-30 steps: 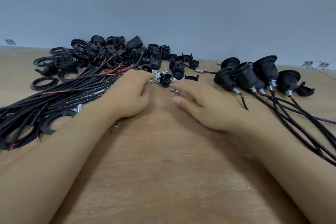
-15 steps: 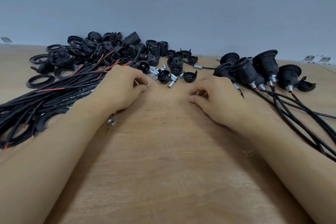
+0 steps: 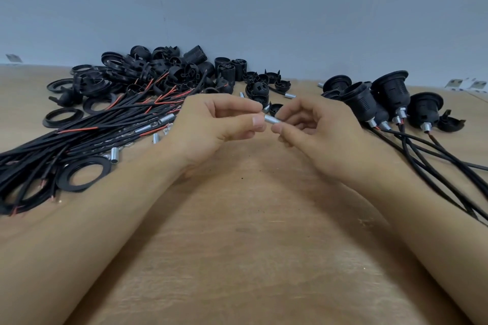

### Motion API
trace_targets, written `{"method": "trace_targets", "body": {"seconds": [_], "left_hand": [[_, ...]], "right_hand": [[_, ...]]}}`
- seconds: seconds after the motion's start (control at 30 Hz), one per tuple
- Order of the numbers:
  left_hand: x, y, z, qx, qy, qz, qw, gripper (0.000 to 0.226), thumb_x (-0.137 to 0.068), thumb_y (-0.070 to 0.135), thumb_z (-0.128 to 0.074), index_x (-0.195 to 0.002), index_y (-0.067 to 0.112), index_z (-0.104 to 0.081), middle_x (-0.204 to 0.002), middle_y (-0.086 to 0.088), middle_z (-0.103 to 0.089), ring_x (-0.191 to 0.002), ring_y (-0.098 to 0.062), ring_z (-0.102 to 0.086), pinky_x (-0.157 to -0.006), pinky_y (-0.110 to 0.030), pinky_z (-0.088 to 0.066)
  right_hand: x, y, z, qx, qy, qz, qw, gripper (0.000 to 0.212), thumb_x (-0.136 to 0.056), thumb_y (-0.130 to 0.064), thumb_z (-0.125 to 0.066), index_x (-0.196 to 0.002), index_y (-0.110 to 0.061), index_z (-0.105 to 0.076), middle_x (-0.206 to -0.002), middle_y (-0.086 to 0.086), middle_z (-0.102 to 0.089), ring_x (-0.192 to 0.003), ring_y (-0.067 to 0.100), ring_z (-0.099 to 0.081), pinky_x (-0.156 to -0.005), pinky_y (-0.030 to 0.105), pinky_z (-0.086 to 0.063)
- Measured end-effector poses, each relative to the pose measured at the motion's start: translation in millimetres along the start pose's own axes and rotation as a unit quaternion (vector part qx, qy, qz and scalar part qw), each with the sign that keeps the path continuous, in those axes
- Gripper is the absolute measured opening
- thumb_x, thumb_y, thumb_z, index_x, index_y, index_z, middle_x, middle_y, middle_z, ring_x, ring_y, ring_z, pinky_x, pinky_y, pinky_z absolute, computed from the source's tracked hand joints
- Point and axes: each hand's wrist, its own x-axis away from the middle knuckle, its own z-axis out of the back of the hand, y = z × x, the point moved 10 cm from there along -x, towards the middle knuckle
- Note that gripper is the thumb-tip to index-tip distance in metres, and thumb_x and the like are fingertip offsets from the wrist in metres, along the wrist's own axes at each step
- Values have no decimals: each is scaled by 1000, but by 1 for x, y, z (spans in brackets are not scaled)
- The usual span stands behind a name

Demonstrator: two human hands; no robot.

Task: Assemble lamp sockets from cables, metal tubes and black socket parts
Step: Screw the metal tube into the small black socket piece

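Both hands are up off the table and meet in the middle. The left hand point(image 3: 211, 124) pinches one end of a small metal tube point(image 3: 273, 120) between its thumb and first finger. The right hand point(image 3: 314, 126) pinches the other end the same way, with its other fingers curled in loosely.

The tube looks light, hard and smooth, so I think it could slip and roll away. Holding it by its two ends, as now, seems best. It is short, shiny and silver, like a tiny pipe.

Just behind the fingertips lie more little tubes and small black caps point(image 3: 257, 90). Out past the left hand is a big bunch of black cables point(image 3: 79, 140) with red tips, flat black rings point(image 3: 81, 173) and a heap of black parts. Out past the right hand stand finished sockets point(image 3: 390, 92) with cables already in them.
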Motion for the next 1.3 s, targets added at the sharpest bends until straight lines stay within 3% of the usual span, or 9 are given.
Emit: {"method": "trace_targets", "body": {"seconds": [0.23, 0.4, 0.5, 0.6, 0.8, 0.93, 1.07, 1.2, 1.3], "left_hand": [[-2, -8, -3, 81, 4, 23, 996, 34, -64, 15, -81, -95, 4, -75, -95, -18, -76, -91, -29, -75, -76, -27, -59], [-2, -17, -8, 96, -6, 53, 994, 26, -69, 12, -76, -93, 3, -76, -93, -17, -76, -87, -26, -75, -73, -25, -59], [-3, -18, -9, 110, -10, 58, 992, 21, -69, 12, -76, -89, 5, -78, -92, -17, -76, -85, -25, -76, -71, -24, -58], [-3, -14, -11, 125, -16, 41, 991, 21, -67, 5, -75, -87, 6, -78, -93, -16, -76, -88, -25, -75, -77, -27, -58], [-3, 3, -12, 204, -47, -2, 978, 47, -61, -19, -54, -91, 8, -78, -93, -14, -76, -105, -29, -70, -93, -37, -56], [-1, 7, -9, 44, -22, -27, 998, 72, -54, -8, -43, -121, 11, -63, -109, -8, -75, -118, -21, -64, -100, -39, -51], [5, 20, -7, 34, -5, -73, 997, 76, -51, -8, -37, -121, 9, -60, -84, -6, -77, -114, -22, -66, -96, -39, -52], [7, 22, -16, -42, -36, -70, 996, 86, -50, -5, -38, -133, 11, -52, -110, -3, -75, -120, -19, -62, -103, -41, -46], [7, 30, -6, 9, -16, -95, 995, 82, -50, -7, -34, -129, 4, -53, -73, -3, -75, -117, -28, -64, -98, -35, -48]], "right_hand": [[4, -9, 6, -130, 16, 26, 991, 18, -84, -2, -74, -85, -20, -71, -77, 4, -73, -69, 23, -69, -72, 42, -60], [9, -20, 8, -49, 26, 85, 995, 23, -85, -6, -74, -88, -28, -72, -77, -11, -72, -73, 8, -69, -74, 34, -59], [14, -32, 13, 20, 58, 140, 988, 14, -85, -6, -75, -94, -15, -75, -83, -2, -73, -77, 11, -69, -74, 29, -57], [11, -20, 9, -15, 36, 80, 996, 4, -87, -13, -73, -90, -17, -75, -76, -7, -72, -71, 9, -69, -69, 25, -57], [5, -3, 7, -119, 39, 3, 992, 8, -91, -15, -68, -88, -10, -73, -74, 8, -72, -65, 20, -68, -61, 25, -58], [3, 3, 7, -148, 36, -15, 988, 7, -92, -14, -67, -87, -13, -72, -73, 7, -72, -62, 12, -67, -61, 23, -56], [2, 8, 8, -162, 37, -22, 986, 8, -93, -14, -66, -86, -13, -72, -72, 5, -72, -63, 13, -67, -62, 25, -55], [1, 9, 6, -169, 32, -24, 985, 9, -93, -13, -66, -86, -12, -71, -72, 6, -72, -63, 15, -67, -61, 25, -55], [1, 10, 7, -173, 37, -31, 984, 10, -93, -12, -66, -84, -13, -71, -71, 6, -72, -62, 14, -67, -61, 25, -55]]}}
